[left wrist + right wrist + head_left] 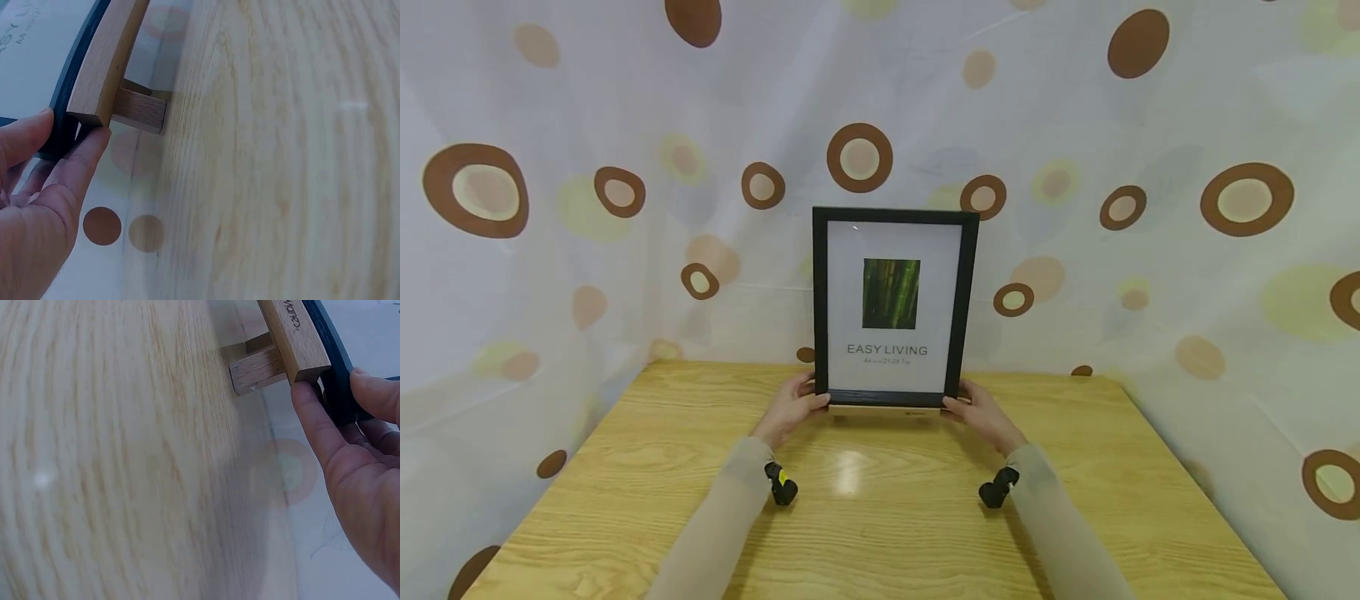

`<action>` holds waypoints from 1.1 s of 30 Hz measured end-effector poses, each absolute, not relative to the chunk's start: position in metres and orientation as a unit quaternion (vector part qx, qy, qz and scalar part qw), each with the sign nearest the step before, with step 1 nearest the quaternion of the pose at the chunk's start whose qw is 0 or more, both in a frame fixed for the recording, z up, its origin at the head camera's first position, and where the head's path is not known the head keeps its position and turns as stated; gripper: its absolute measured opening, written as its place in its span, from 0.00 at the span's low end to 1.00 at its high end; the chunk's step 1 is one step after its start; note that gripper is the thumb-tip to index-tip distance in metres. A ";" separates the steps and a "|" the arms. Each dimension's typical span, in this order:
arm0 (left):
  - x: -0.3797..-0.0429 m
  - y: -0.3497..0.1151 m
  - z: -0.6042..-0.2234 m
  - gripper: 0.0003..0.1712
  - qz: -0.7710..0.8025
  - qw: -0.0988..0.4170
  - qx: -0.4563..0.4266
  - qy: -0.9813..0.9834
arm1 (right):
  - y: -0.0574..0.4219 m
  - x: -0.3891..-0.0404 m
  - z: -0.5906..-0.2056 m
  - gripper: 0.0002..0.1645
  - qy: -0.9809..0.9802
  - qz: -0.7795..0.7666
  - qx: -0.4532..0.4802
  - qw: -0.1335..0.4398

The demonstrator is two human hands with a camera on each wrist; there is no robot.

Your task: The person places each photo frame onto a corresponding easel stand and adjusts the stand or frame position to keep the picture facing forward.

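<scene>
A black picture frame (pixel 892 304) with a green bamboo print and the words EASY LIVING stands near the table's far edge, leaning back slightly. Beneath its lower edge runs the pale wooden ledge (pixel 885 412) of a small stand, whose short foot (pixel 140 110) shows in the left wrist view. My left hand (pixel 792 407) grips the frame's lower left corner, thumb on the front, a finger right at the ledge's end. At the lower right corner, my right hand (pixel 983 414) holds the frame the same way. The frame hides the stand's upper part.
The wood-grain table (pixel 880 525) spreads out in front of the frame and to both sides. Close behind and around it hangs a white sheet (pixel 925 100) with brown, peach and yellow spots. Each sleeve carries a small black wrist camera (pixel 998 488).
</scene>
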State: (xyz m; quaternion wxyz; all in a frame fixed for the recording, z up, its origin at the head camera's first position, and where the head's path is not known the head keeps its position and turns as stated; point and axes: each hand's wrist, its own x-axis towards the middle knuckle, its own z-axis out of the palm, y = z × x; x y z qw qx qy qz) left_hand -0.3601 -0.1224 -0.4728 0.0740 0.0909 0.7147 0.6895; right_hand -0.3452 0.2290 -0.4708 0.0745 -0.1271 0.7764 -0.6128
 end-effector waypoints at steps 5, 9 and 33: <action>-0.362 -0.121 -0.473 0.35 0.690 0.073 0.087 0.714 | 0.230 -0.347 -0.474 0.31 0.776 -0.614 -0.124 0.073; -0.362 -0.120 -0.474 0.36 0.693 0.076 0.096 0.710 | 0.232 -0.344 -0.474 0.30 0.776 -0.616 -0.118 0.071; -0.356 -0.135 -0.473 0.35 0.668 0.080 0.120 0.730 | 0.243 -0.344 -0.478 0.41 0.791 -0.589 -0.148 0.077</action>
